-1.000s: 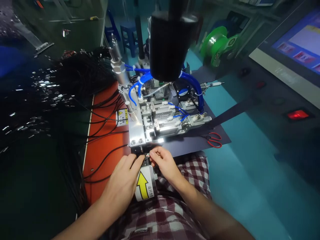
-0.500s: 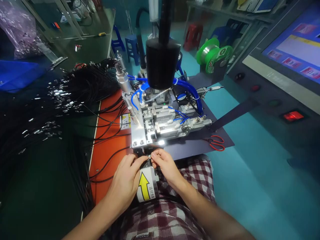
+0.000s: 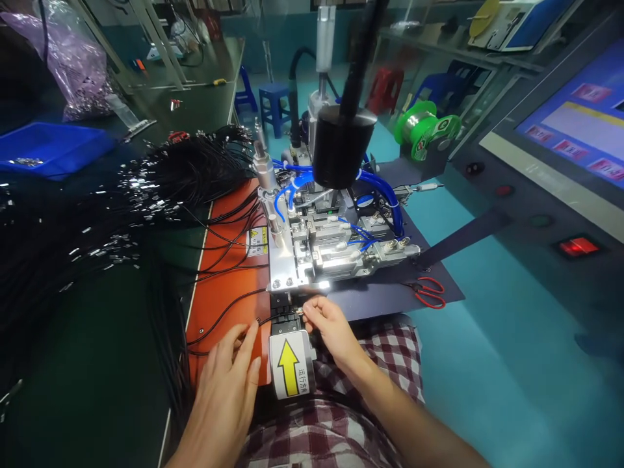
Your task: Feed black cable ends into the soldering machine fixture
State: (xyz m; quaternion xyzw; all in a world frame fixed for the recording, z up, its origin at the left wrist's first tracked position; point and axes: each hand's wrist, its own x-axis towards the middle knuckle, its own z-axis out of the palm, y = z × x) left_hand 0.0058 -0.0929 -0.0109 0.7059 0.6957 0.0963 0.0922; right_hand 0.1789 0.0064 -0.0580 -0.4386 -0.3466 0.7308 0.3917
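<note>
My right hand (image 3: pixel 332 330) pinches the small metal end of a black cable (image 3: pixel 267 319) at the fixture track (image 3: pixel 285 318) on the near side of the machine (image 3: pixel 336 240). Part of that metal end is hidden by the fingertips. My left hand (image 3: pixel 228 369) rests over the orange plate (image 3: pixel 229 227) with fingers stretched and thumb apart. Its index fingertip is at the same cable, left of the track; whether it presses on it I cannot tell. Just below the track is a white label with a yellow arrow (image 3: pixel 288 367).
Black cable bundles (image 3: pixel 195 166) with shiny ends cover the left bench. A blue tray (image 3: pixel 53 146) sits behind them. Red-handled scissors (image 3: pixel 429 292) lie on the dark plate at right. A black cylinder (image 3: pixel 344 146) hangs over the machine. A green wire spool (image 3: pixel 426 130) and a control panel (image 3: pixel 550 175) stand right.
My left hand has drawn back left and down from the track, its thumb and index finger parting. My right hand stays at the cable end. The view has shifted slightly.
</note>
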